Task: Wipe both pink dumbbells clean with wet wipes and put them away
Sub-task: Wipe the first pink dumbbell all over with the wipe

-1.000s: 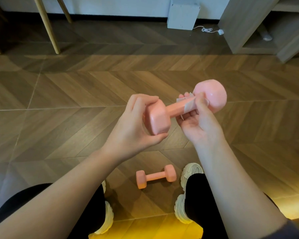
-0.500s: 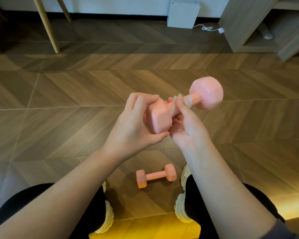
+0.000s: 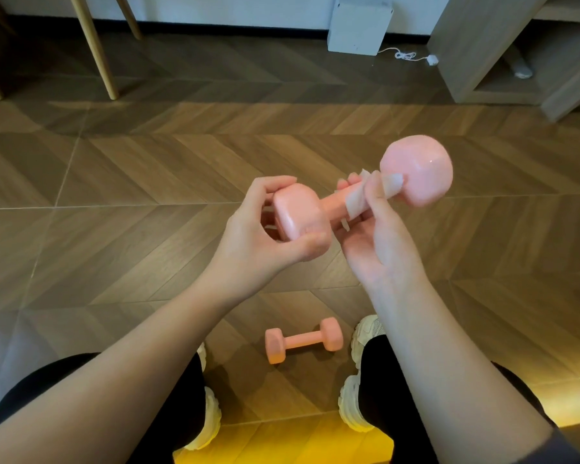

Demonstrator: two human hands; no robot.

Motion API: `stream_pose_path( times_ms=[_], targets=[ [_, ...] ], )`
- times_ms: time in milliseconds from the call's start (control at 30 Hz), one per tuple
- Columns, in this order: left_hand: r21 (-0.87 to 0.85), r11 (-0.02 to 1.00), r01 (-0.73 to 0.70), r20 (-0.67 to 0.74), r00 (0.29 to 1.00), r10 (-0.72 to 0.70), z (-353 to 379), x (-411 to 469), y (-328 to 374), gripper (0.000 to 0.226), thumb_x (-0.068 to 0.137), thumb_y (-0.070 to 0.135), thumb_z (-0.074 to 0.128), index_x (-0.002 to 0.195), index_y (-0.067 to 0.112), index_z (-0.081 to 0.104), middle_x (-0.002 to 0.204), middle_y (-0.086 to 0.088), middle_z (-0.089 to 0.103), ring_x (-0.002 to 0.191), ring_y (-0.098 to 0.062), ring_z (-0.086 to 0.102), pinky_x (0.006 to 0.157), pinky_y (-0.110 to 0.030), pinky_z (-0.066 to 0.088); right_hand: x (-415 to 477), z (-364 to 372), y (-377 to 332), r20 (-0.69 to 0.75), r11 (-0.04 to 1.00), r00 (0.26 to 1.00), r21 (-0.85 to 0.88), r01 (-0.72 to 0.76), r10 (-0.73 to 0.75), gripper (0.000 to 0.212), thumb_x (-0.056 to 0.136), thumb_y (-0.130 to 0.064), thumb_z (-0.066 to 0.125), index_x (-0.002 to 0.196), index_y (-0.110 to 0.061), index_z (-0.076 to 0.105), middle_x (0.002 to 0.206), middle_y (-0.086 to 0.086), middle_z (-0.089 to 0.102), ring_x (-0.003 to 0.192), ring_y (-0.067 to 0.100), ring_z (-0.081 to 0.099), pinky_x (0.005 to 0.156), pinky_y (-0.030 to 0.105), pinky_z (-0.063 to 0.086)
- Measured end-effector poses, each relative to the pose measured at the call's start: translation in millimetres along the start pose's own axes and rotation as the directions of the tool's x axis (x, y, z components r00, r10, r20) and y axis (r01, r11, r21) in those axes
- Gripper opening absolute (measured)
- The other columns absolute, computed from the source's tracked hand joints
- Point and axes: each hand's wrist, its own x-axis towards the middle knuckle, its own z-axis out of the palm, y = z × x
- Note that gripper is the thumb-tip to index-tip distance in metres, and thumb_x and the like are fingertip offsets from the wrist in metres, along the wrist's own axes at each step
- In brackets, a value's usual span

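View: head camera, looking down past two bare forearms to the floor
Held dumbbell (image 3: 332, 203): pink, up in the air between the hands, slanting from its near head at lower left to its far head at upper right, which glistens
Left hand (image 3: 258, 249): grips the near head of the held dumbbell; fingers (image 3: 272, 184) curled over its top, thumb (image 3: 310, 241) pressed under its lower edge
Right hand (image 3: 382, 249): closed round the handle just below the far head; thumb across the front, fingertips showing behind the bar, clamped on the wipe and the handle together
Wet wipe (image 3: 355, 204): pale strip wrapped over the handle under the right thumb, one corner reaching onto the far head
Second dumbbell (image 3: 303, 339): pink, lying on the floor between the feet, just beside the right shoe, touched by neither hand
Shoes: chunky cream pair, left shoe (image 3: 208, 420) and right shoe (image 3: 354, 408), below black trouser legs
Floor (image 3: 148, 169): brown wood in a chevron pattern, with a yellow glow along the bottom edge
Background: white box (image 3: 359, 25) against the wall with a white cable (image 3: 406, 55) trailing to its right; a wooden shelf unit (image 3: 482, 45) at upper right; slanted wooden legs (image 3: 94, 45) at upper left
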Motion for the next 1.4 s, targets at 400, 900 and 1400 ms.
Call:
stream_pose_path(
  times_ms=[400, 900, 1400],
  targets=[
    [-0.585, 0.677, 0.446, 0.25, 0.894, -0.373, 3.6, 3.0, 1.1, 0.078, 0.066, 0.043, 0.073, 0.131, 0.005, 0.055, 0.105, -0.01, 0.072, 0.091, -0.022, 0.069, 0.083, -0.04, 0.059, -13.1, 3.6, -5.1, 0.163, 0.941, 0.985, -0.339, 0.007, 0.051, 0.024, 0.094, -0.017, 0.06, 0.117, -0.01, 0.061, 0.09, -0.003, 0.069, 0.085, 0.01, 0.065, 0.088, 0.033, 0.048],
    [-0.575, 0.587, 0.57, 0.41, 0.821, -0.396, 12.3, -12.3, -3.4, 0.062, 0.072, 0.041, 0.072, 0.122, 0.007, 0.06, 0.1, -0.012, 0.069, 0.085, -0.023, 0.069, 0.081, -0.039, 0.058, -39.0, -40.1, -10.0, 0.22, 0.943, 0.969, -0.329, -0.038, 0.116, 0.037, 0.087, -0.023, 0.061, 0.122, -0.009, 0.061, 0.121, 0.006, 0.069, 0.118, 0.019, 0.062, 0.102, 0.044, 0.045],
    [-0.511, 0.682, 0.523, 0.373, 0.85, -0.373, 11.5, -10.3, -5.1, 0.063, 0.063, 0.045, 0.073, 0.114, 0.009, 0.06, 0.086, -0.002, 0.067, 0.082, -0.018, 0.065, 0.078, -0.037, 0.057, -4.2, -35.9, -22.9, 0.07, 0.995, 0.995, -0.075, 0.073, -0.068, 0.039, 0.079, -0.031, 0.063, 0.112, -0.011, 0.063, 0.104, 0.01, 0.071, 0.098, 0.018, 0.067, 0.094, 0.034, 0.051]
  ],
)
